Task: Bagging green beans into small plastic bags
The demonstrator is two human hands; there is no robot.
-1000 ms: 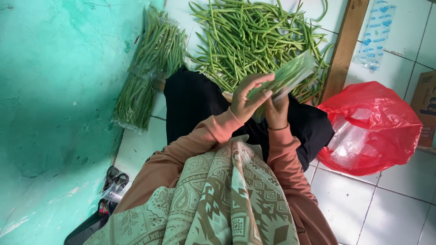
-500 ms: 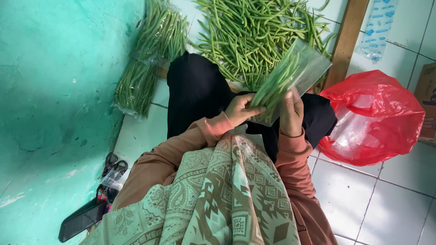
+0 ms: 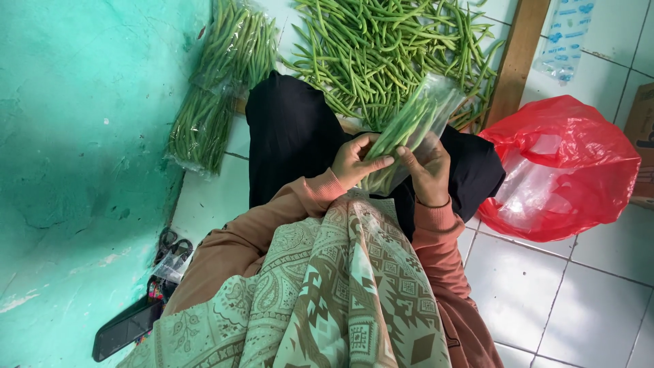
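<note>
Both hands pinch the lower end of a clear bag of green beans (image 3: pixel 407 129) over the lap, left hand (image 3: pixel 354 162) and right hand (image 3: pixel 428 170) squeezing it, seemingly to keep the beans bundled upright.

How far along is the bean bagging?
Done: two filled packs of beans lie by the green wall. In hand: the left hand and right hand hold a clear bag of beans. Left: a large loose pile of beans lies on the floor.
</note>
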